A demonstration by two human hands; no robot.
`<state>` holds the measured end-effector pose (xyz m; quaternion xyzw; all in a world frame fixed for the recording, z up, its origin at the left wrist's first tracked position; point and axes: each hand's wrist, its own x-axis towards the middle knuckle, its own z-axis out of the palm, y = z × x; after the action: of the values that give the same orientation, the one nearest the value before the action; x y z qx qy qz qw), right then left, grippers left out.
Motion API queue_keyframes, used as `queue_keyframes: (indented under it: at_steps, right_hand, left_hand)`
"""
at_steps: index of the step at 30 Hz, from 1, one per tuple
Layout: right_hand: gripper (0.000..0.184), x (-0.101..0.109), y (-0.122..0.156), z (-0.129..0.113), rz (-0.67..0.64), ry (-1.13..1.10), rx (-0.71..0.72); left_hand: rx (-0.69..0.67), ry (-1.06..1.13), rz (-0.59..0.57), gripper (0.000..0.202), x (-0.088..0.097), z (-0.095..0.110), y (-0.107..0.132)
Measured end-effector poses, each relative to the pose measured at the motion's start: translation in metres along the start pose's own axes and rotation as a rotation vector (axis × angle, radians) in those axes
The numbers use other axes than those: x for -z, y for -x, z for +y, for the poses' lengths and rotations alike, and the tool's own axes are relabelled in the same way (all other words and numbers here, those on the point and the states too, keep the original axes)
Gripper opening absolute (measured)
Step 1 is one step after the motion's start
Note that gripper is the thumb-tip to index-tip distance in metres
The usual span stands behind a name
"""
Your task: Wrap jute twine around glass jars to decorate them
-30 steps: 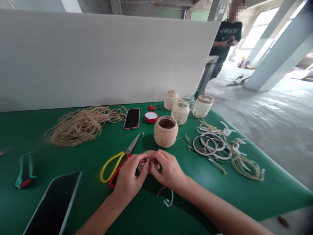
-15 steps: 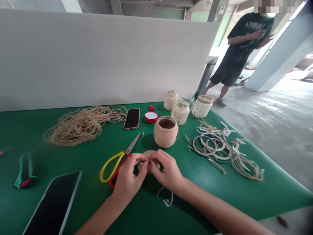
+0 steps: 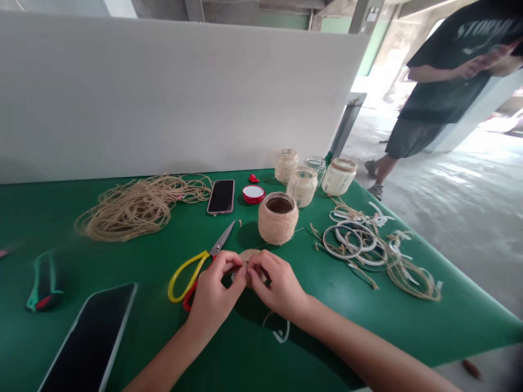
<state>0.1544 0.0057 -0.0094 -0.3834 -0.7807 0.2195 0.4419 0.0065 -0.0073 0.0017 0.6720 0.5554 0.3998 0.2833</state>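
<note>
- A round piece (image 3: 249, 254) is seen directly beneath the fingertips: tan, flat-looking, apparently twine-covered, its middle mostly hidden by the hands.
- It is pinched at by the left hand (image 3: 214, 288) and the right hand (image 3: 283, 286); thumb and forefinger of each are closed on it, tips nearly meeting. Exactly which part is gripped cannot be told.
- One wrapped jar (image 3: 278, 224), fuzzy, tan and open-topped, is set upright just beyond the fingers.
- Four other jars (image 3: 303, 188) are grouped farther off, beyond the fingers and to their right: three pale-covered, one clear.
- One pair of scissors (image 3: 222, 241), with one yellow and one red handle, is laid just left of the fingers.
- Two phones are counted: a smaller phone (image 3: 221, 196) beyond the fingers, a larger phone (image 3: 90, 337) to their near left.
- One red lid (image 3: 254, 194), white inside, and one red scrap (image 3: 254, 178) are placed beyond the fingers.
- One twine heap (image 3: 131, 209) is spread to their far left; rings and strips (image 3: 363, 247) are tangled to their right, too interlaced to be counted.
- On the shirt (image 3: 461, 65) of a person standing far right, "STORM" can be read, the rest being unclear.
</note>
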Motion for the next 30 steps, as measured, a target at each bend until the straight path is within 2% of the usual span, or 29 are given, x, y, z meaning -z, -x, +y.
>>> queue_keyframes:
  at_steps: [5, 22, 30]
  right_hand:
    - [0.009, 0.0003, -0.0003, 0.0002, 0.003, 0.007, 0.043]
    - [0.008, -0.0031, 0.0012, 0.0002, -0.002, -0.007, -0.015]
    - [0.008, -0.0053, 0.0016, 0.0023, 0.013, 0.004, 0.023]
  left_hand:
    - [0.019, 0.056, -0.022, 0.008, -0.0006, -0.0027, 0.0003]
    - [0.023, 0.068, -0.026, 0.007, -0.0007, -0.0004, 0.0002]
    - [0.07, 0.077, -0.032, 0.007, -0.0026, -0.0003, 0.0001]
